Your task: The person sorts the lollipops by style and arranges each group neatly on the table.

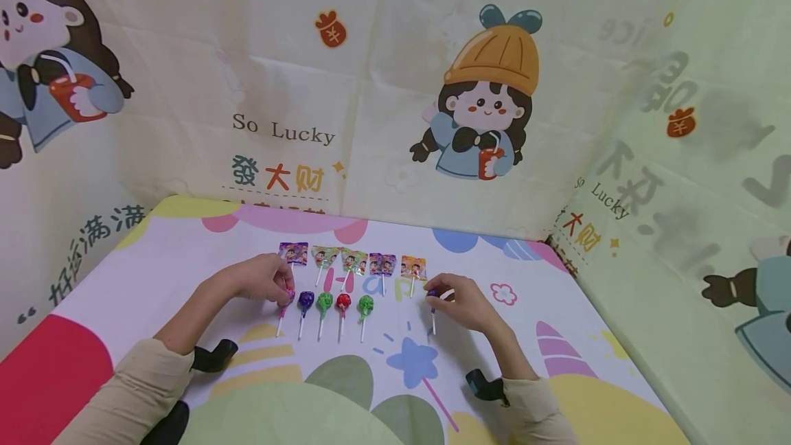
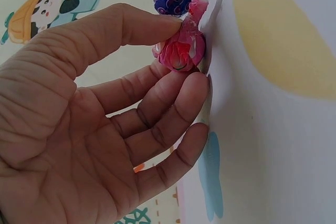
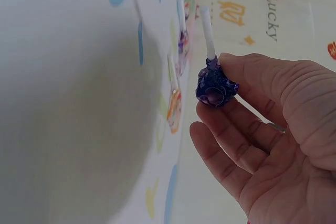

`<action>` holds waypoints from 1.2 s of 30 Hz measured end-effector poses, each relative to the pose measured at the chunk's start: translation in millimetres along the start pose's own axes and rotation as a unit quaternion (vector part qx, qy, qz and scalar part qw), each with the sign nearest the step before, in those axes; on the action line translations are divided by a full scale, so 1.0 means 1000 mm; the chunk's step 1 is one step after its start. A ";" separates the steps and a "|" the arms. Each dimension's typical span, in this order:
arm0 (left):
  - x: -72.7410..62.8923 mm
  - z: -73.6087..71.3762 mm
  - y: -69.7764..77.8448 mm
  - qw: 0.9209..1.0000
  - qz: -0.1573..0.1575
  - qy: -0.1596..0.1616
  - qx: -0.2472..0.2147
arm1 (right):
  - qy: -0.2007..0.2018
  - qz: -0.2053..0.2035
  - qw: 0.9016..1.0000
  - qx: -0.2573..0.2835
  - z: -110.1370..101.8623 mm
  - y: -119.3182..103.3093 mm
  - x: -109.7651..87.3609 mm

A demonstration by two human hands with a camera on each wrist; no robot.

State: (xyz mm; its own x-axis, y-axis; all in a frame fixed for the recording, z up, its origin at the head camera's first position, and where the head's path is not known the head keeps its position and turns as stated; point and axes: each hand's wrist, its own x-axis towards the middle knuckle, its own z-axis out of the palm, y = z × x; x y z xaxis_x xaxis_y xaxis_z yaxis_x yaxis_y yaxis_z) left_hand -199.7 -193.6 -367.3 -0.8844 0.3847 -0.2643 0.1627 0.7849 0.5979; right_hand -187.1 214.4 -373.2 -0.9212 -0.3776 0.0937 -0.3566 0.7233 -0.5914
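My left hand [image 1: 267, 277] pinches a pink-wrapped lollipop [image 2: 184, 50] between thumb and fingers, at the left end of the front row. Beside it in that row lie a dark blue lollipop [image 1: 305, 301], a green one [image 1: 325, 302], a red one [image 1: 343, 303] and another green one [image 1: 366, 305], sticks toward me. Off to the right, my right hand [image 1: 465, 302] holds a dark purple-blue lollipop [image 3: 215, 87] by its wrapped head; in the head view its white stick points down toward me. Some fingers of the right hand are hidden in the head view.
Behind the front row lies a row of flat-wrapped lollipops, among them a purple one [image 1: 293, 253], a pale green one [image 1: 324, 256] and an orange one [image 1: 413, 267]. A printed cloth covers the table [image 1: 247, 232]; printed sheets [image 1: 383, 88] stand around its back and sides.
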 end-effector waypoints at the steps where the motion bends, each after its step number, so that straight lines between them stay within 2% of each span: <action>1: 0.000 0.000 0.000 1.000 0.003 0.000 0.002 | -0.002 -0.003 1.000 0.001 0.001 -0.002 0.001; 11: 0.001 0.001 -0.001 1.000 -0.002 -0.005 -0.005 | -0.022 -0.027 0.999 0.004 0.014 -0.016 0.008; 27: 0.001 -0.002 -0.002 1.000 0.012 -0.005 -0.002 | -0.058 -0.083 0.995 0.010 0.032 -0.040 0.022; 36: 0.002 -0.002 -0.001 1.000 0.005 -0.006 0.002 | -0.072 -0.098 0.993 -0.007 0.045 -0.042 0.028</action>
State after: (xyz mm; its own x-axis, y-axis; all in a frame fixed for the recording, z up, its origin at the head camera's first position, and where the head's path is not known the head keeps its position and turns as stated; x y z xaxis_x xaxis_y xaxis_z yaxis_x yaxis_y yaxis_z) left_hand -202.0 -194.8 -367.4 -0.8778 0.3974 -0.2676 0.1727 0.7835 0.5970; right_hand -190.9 147.6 -381.4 -0.8026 -0.5898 0.0891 -0.5296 0.6360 -0.5612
